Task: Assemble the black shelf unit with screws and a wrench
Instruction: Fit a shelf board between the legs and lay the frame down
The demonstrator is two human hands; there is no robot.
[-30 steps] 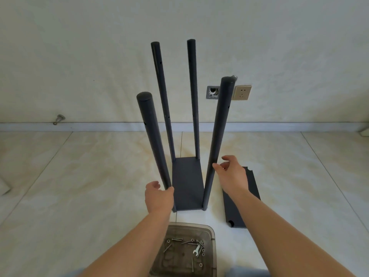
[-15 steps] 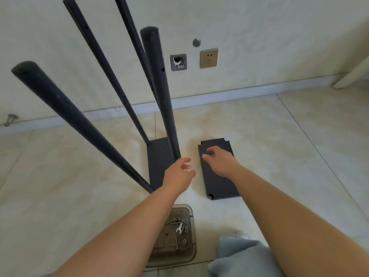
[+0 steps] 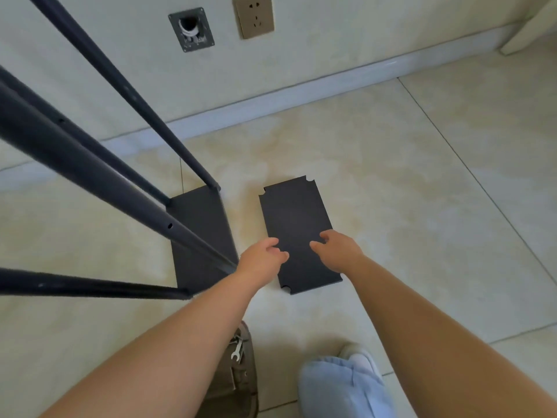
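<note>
Tiled floor (image 3: 391,164) by the wall: loose black shelf panel (image 3: 297,227) lies flat just right of the four-post shelf frame (image 3: 202,233), both arms extended over its near half, left hand (image 3: 261,260) and right hand (image 3: 339,250) fingers loosely curled, holding nothing.

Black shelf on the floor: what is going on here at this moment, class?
A person is reaching both hands toward a loose black shelf panel lying flat on the tiled floor. The left hand and right hand hover over its near end, fingers relaxed, gripping nothing. Beside it stands the shelf frame with four poles fitted. A wrench lies in a tray behind.
</note>
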